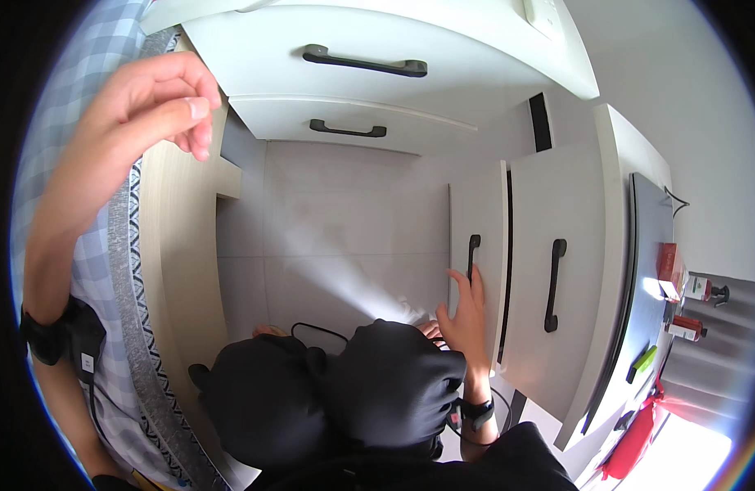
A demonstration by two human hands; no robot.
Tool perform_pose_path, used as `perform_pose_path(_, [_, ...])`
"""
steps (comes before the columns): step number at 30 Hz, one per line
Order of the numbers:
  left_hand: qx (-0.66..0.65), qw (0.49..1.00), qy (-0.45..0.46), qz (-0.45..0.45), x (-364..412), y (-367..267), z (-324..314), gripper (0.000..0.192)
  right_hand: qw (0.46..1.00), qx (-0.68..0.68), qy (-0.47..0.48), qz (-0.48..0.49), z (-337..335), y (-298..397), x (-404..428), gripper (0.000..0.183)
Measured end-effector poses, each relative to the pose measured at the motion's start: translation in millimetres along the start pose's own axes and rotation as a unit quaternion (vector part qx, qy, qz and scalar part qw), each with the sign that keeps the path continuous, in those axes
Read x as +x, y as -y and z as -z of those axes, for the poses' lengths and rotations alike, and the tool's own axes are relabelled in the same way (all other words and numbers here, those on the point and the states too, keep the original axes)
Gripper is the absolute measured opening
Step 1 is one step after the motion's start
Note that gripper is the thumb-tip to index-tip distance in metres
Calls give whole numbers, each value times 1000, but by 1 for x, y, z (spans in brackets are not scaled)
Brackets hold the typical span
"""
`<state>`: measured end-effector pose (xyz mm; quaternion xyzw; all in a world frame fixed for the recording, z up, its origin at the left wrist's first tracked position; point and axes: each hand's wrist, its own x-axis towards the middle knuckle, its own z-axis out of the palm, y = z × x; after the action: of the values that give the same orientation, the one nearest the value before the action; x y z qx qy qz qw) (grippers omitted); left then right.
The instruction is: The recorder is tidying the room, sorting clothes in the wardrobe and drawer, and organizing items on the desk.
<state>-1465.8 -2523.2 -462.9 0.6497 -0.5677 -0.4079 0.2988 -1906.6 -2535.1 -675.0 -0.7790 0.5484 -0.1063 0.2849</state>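
Note:
My left hand (162, 107) is raised at the upper left above the edge of a bed with a checked cover (107, 55); its fingers are loosely curled, with nothing visible in them. Low on the right, my right hand (466, 307) reaches to the lower drawer of a white cabinet (485, 208). Its fingertips are at the lower end of the black drawer handle (473, 251), fingers spread; whether they touch it I cannot tell. A longer black handle (555, 285) is on the drawer beside it. Both drawers look closed.
Another white cabinet (377, 30) with two black handles stands ahead. A pale wooden bed frame (187, 245) runs along the left. At right, the cabinet top holds a dark flat panel (650, 215), a red box (671, 270), bottles (687, 328) and a green item (644, 362). My knees (389, 386) are bent below.

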Motion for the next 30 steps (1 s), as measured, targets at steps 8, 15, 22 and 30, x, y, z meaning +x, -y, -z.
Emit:
perform_pose_path(8, [37, 999, 2, 21, -1, -1, -1, 13, 997, 48, 33, -46, 0, 11, 6, 32])
perform_pose_path(15, [21, 999, 17, 31, -2, 2, -2, 13, 999, 16, 13, -44, -11, 7, 6, 31])
perform_pose_path(22, [-42, 999, -12, 3, 7, -3, -4, 14, 999, 20, -23, 10, -22, -30, 25, 38])
perform_pose_path(30, [-129, 990, -21, 52, -2, -1, 7, 26, 997, -9, -59, -45, -49, -7, 33, 35])
